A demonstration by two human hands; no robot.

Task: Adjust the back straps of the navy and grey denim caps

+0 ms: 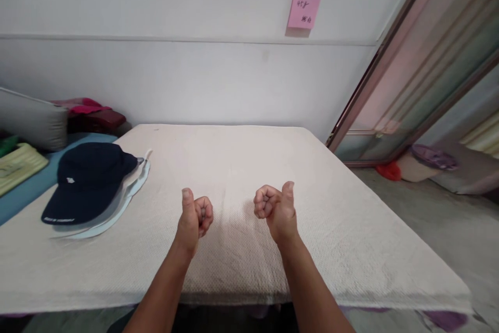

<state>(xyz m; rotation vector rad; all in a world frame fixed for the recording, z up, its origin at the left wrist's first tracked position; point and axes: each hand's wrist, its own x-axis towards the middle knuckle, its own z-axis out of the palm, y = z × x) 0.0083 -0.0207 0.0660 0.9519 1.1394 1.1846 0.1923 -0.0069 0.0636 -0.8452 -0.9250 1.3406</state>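
left hand (195,217), nearer the dark cap (89,182), and right hand (277,209) show thumbs-up above the surface (234,156), each grip closed

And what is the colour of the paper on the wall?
Pink, clearest in the head view.

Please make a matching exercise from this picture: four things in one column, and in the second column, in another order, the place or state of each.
1. Navy cap
2. Pink note
3. Left hand
4. Red item

A. on the floor
B. taped to the wall
C. on top of other items
D. fingers curled, thumb up

Pairs: 1-C, 2-B, 3-D, 4-A
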